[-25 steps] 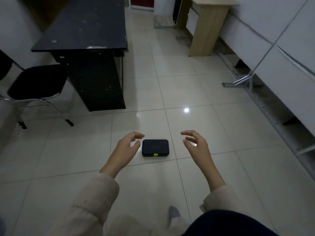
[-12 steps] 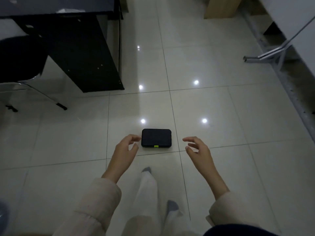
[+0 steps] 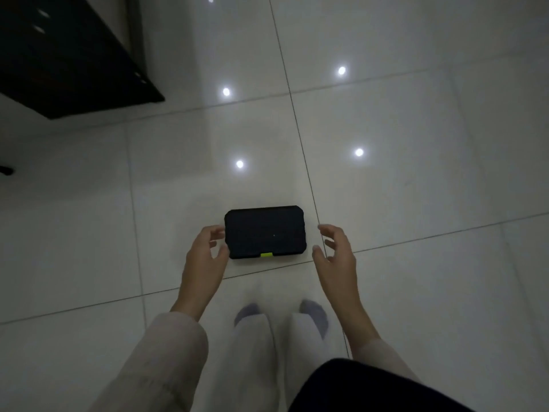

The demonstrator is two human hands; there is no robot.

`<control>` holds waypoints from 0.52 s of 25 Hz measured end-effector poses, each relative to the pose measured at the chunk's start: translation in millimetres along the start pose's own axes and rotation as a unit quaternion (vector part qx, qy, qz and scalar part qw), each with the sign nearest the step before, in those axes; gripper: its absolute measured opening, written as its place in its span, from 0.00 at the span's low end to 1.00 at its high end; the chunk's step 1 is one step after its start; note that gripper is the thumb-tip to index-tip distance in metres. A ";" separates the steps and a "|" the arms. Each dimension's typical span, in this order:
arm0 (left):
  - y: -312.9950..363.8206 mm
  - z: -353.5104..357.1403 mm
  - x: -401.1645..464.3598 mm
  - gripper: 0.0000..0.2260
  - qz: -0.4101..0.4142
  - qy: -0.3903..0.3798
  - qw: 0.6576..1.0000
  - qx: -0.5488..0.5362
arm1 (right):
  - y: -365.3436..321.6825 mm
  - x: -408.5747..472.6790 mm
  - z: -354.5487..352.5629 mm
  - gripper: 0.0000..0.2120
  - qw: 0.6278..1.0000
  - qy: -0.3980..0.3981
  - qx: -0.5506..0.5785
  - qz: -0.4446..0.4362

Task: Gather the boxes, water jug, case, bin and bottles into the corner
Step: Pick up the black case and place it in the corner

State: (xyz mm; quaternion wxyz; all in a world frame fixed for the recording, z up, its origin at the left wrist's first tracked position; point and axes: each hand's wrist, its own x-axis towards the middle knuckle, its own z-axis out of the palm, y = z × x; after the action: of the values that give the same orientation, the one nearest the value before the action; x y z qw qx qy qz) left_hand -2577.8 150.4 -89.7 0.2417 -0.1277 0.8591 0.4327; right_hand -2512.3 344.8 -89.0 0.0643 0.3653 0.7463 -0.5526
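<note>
**A:** What is on my screen, read from the head camera?

**B:** I see a dim room with a pale tiled floor point(image 3: 416, 173). The landmark is a case point(image 3: 264, 231), black and flat with rounded corners, lying flat on the floor with its long side across the view. A small lime green latch point(image 3: 266, 255) sits on the case's near edge.

**A:** Where are the hands?

**B:** One to each side of the case, well apart from one another. The left hand point(image 3: 205, 257) is at the case's left end, fingers loosely curved, thumb at the near left corner. I cannot tell whether it touches the case or only overlaps it in the view. The right hand point(image 3: 335, 254) is just off the case's right end, fingers spread and relaxed, with a strip of floor showing between it and the case. Neither hand is gripping anything.

**A:** What else?

**B:** On the near side of the case are two feet in pale socks with grey toes point(image 3: 249, 312). Pale sleeves point(image 3: 166, 352) cover both forearms. Beyond the case and to its left stands dark furniture point(image 3: 65, 60). Four bright round light reflections point(image 3: 239, 164) shine on the tiles beyond the case.
</note>
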 end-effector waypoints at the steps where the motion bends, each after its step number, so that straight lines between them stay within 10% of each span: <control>1: -15.6 16.4 23.5 0.13 -0.004 0.004 1.000 -0.003 | 17.7 21.6 13.9 0.17 1.000 -0.001 0.005 0.006; 13: -169.8 154.7 193.2 0.36 -0.162 0.111 0.981 -0.011 | 194.4 193.0 124.6 0.35 0.993 -0.021 -0.063 0.095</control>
State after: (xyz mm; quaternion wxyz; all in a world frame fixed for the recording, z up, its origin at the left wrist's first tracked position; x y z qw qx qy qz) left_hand -2622.2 172.3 -385.7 0.2104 -0.3147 0.8439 0.3802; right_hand -2570.7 351.4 -384.2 0.1551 0.4179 0.7399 -0.5039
